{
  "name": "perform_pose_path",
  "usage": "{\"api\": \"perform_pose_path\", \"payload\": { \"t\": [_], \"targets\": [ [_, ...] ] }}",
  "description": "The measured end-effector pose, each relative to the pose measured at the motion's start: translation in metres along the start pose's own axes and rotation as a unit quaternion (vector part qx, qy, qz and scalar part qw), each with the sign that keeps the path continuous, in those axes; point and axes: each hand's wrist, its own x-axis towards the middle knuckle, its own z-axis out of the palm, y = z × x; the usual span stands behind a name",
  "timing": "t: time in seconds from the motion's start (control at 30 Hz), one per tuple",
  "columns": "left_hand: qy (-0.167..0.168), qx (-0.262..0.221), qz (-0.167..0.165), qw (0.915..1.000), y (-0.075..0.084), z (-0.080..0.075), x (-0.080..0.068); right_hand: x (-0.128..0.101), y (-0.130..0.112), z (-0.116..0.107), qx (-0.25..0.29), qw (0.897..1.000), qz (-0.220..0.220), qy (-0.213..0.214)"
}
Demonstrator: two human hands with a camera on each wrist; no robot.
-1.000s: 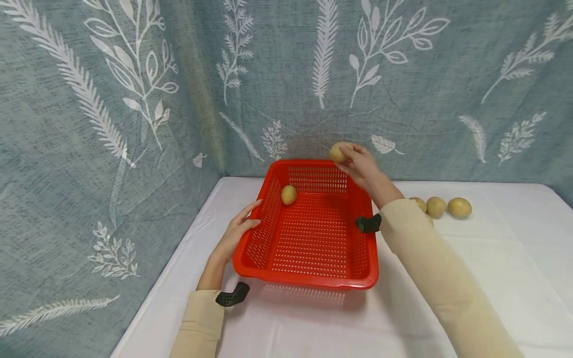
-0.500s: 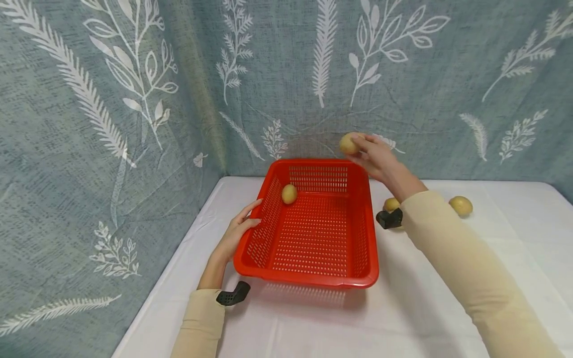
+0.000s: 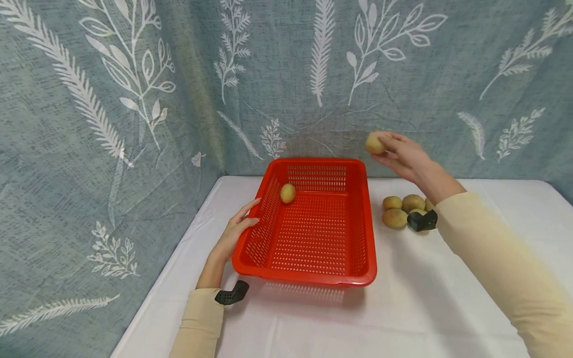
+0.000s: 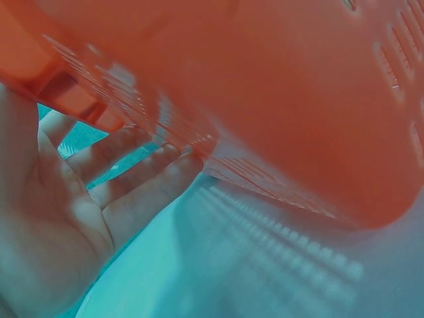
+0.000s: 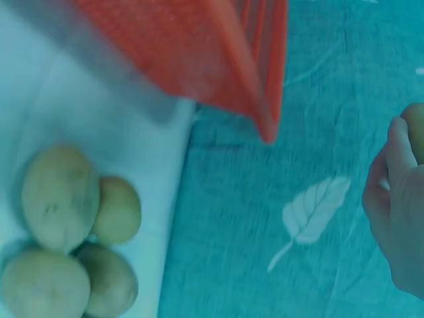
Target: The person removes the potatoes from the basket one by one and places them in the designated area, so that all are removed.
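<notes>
A red slotted basket point(image 3: 309, 278) stands on the white table. One potato point(image 3: 288, 193) lies inside it at the far left corner. My right hand point(image 3: 381, 147) grips another potato point(image 3: 374, 143) in the air, just right of the basket's far right corner. In the right wrist view the right hand point(image 5: 396, 212) shows at the edge, with the basket corner point(image 5: 232, 59) above. My left hand point(image 3: 249, 215) rests with straight fingers against the basket's left wall. The left wrist view shows its fingers point(image 4: 142, 192) under the red wall point(image 4: 278, 99).
Several loose potatoes point(image 3: 402, 210) lie in a cluster on the table right of the basket, below my right wrist; the same potatoes point(image 5: 63, 232) show in the right wrist view. A leaf-printed curtain point(image 3: 134, 99) closes the back and left. White tabletop point(image 3: 425, 298) spreads to the front right.
My right hand has carried its potato to the right, from above the basket's far rim to beyond its right corner. The left hand and the basket have stayed put.
</notes>
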Motion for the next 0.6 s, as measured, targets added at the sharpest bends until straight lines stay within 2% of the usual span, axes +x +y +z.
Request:
{"api": "perform_pose_path", "payload": {
  "t": [0.47,0.6],
  "targets": [
    [0.008,0.004,0.001,1.0000,-0.002,0.001,0.000,-0.018,-0.013,-0.052,-0.046,0.999,0.002,0.002],
    [0.009,0.007,0.000,0.9999,0.000,0.001,0.001,-0.023,-0.016,-0.069,-0.074,0.997,0.001,0.007]
  ]
}}
